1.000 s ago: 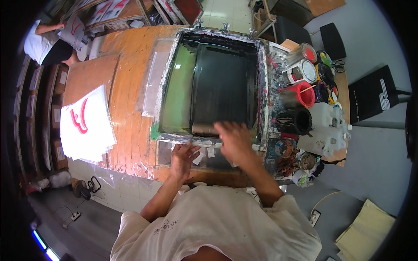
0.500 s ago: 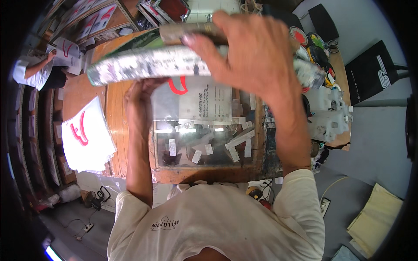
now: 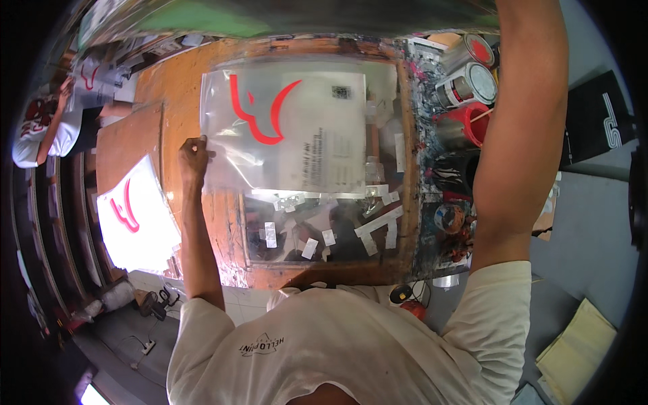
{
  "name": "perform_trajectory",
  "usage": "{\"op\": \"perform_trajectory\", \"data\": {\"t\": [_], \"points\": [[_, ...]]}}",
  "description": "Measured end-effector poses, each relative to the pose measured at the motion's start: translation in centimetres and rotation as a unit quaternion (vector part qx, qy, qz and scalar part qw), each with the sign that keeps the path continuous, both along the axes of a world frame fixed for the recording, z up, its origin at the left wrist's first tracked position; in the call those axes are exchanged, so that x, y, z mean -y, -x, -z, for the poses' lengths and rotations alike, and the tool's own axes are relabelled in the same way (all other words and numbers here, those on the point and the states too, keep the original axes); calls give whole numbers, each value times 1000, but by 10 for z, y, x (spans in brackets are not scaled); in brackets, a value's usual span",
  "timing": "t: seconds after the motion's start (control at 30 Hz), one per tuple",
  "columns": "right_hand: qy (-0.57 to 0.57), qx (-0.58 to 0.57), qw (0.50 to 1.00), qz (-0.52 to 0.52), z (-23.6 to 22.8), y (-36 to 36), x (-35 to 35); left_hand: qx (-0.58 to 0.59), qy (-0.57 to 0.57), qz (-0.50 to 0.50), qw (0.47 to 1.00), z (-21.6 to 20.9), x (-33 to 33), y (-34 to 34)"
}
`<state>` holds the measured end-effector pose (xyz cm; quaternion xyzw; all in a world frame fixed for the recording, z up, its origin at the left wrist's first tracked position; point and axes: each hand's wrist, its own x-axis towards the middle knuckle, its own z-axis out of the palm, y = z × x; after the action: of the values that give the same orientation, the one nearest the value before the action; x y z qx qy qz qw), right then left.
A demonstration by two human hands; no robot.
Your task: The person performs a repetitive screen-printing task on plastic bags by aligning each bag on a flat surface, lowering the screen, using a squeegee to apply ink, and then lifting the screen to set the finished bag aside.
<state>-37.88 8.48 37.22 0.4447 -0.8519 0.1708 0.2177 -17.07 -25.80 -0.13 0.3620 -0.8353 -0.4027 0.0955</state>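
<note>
A translucent plastic bag [image 3: 283, 158] with a red printed mark lies on the glass-topped printing table [image 3: 287, 243]. At its left edge my left hand [image 3: 194, 155] is closed, pinching the plastic between fingertips. My right arm reaches up past the upper edge of the view, so its hand is out of sight. Across the top hangs a raised printing screen [image 3: 290, 19], greenish and close to the camera. Whether my right hand holds it is hidden.
A stack of printed bags [image 3: 138, 216] lies at the table's left. Paint cans [image 3: 472, 84] and a red tub [image 3: 469, 125] line the right side. Tape scraps [image 3: 309, 248] dot the glass. Another person [image 3: 57, 131] holds a bag at far left, by shelves.
The screen has swung up toward the camera, uncovering the whole bag. My right hand has risen out of view. My left hand has come down and left along the bag's edge.
</note>
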Motion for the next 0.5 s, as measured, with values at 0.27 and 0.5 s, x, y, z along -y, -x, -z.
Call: {"op": "perform_trajectory", "data": {"t": [0.27, 0.5], "points": [[-55, 152, 986, 50, -7, 28, -10, -45, 179, -149, 972, 40, 169, -107], [26, 122, 986, 115, 32, 57, -31, 303, 193, -333, 872, 39, 180, -267]]}}
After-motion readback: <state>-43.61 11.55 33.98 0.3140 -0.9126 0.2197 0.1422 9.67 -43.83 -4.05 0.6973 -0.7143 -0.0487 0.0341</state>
